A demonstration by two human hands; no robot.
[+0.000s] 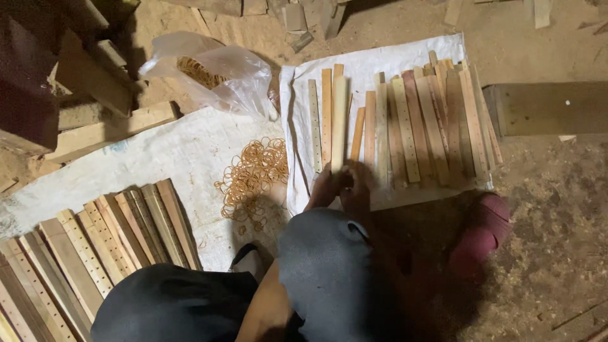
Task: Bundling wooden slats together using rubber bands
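- Wooden slat (339, 120): lower end pinched between left hand (324, 189) and right hand (358, 185), on white sack (380, 60).
- Risk: far end swinging into neighbouring slats (430, 126), scattering them.
- Risk: rubber bands (253, 174) beside grip snagging.

Dim, warm yellowish light, source seemingly from 12 o'clock. Brightest patch: white woven sheet (380, 63) near 12 o'clock, mildly washed out. Plastic bag (215, 69) at 11 o'clock shows soft glare. Deep shadow at 9–10 o'clock corner and across 6 o'clock, where dark clothing loses detail. Hands at centre shadowed, slightly blurred. Grain throughout; corners soft, slight wide-angle stretch.
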